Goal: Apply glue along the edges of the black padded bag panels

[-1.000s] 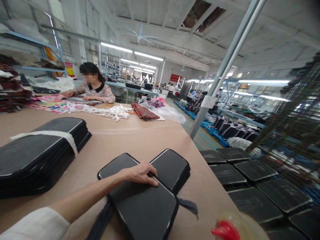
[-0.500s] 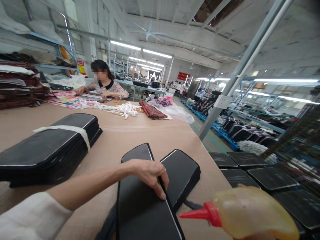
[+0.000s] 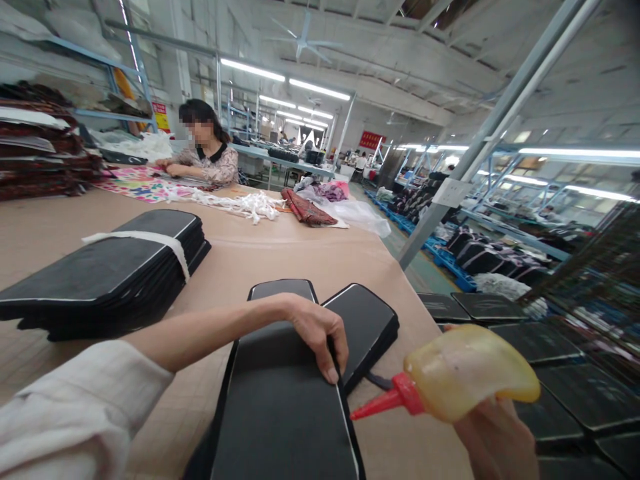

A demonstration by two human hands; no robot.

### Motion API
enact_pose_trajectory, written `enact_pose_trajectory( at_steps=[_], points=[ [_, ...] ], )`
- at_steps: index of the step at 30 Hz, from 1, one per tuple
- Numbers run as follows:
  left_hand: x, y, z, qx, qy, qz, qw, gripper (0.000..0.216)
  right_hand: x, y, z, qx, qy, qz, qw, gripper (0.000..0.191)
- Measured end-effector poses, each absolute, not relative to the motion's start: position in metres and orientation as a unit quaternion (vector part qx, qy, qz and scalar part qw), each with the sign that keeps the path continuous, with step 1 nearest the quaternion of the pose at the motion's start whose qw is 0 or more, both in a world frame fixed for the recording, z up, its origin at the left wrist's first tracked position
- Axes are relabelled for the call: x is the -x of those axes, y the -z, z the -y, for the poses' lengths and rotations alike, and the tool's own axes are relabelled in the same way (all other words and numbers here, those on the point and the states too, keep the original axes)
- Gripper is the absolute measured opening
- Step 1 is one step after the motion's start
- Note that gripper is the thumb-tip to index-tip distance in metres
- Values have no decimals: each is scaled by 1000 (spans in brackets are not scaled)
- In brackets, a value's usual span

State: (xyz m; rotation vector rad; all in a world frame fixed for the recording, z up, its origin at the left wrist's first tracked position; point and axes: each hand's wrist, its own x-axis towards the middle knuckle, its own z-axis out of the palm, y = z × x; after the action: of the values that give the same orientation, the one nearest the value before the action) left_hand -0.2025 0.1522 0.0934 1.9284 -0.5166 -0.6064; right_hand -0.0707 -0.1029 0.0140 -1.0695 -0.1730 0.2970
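My left hand [image 3: 317,333] rests on the right edge of a long black panel with pale piping [image 3: 283,400], fingers curled over its rim; the panel lies on the brown table [image 3: 280,257] in front of me. Under it, to the right, sits a small stack of similar black panels [image 3: 367,323]. My right hand [image 3: 497,433], at the lower right, grips a yellowish squeeze bottle [image 3: 470,373] whose red nozzle [image 3: 385,403] points left toward the panel's edge.
A tall stack of black panels tied with a white strip [image 3: 110,270] lies at the left. A co-worker [image 3: 207,150] sits at the table's far end by white cords [image 3: 240,203] and patterned cloth. More black panels [image 3: 493,307] lie on racks right of the table; a slanted metal post [image 3: 480,143] stands there.
My left hand has turned the top panel until it points straight away from me. My right hand has brought the squeeze bottle up and in from the lower right corner.
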Motion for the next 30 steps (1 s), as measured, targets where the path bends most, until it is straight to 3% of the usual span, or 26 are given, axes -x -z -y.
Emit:
enact_pose_trajectory(
  at_steps=[8, 13, 17, 22, 30],
  points=[
    [201, -93, -149, -784, 274, 213, 515, 10, 51, -26, 97, 582, -162, 91, 792, 12],
    [204, -96, -148, -774, 279, 210, 528, 15, 65, -20, 88, 570, -186, 116, 792, 32],
    [206, -97, -149, -768, 279, 215, 535, 14, 73, -19, 82, 546, -225, 147, 793, 25],
    [208, -95, -151, -768, 276, 215, 536, 14, 70, -22, 77, 522, -254, 166, 797, 54],
    [208, -94, -155, -767, 279, 211, 538, 14, 70, -31, 64, 512, -213, 187, 811, 76]
  ],
)
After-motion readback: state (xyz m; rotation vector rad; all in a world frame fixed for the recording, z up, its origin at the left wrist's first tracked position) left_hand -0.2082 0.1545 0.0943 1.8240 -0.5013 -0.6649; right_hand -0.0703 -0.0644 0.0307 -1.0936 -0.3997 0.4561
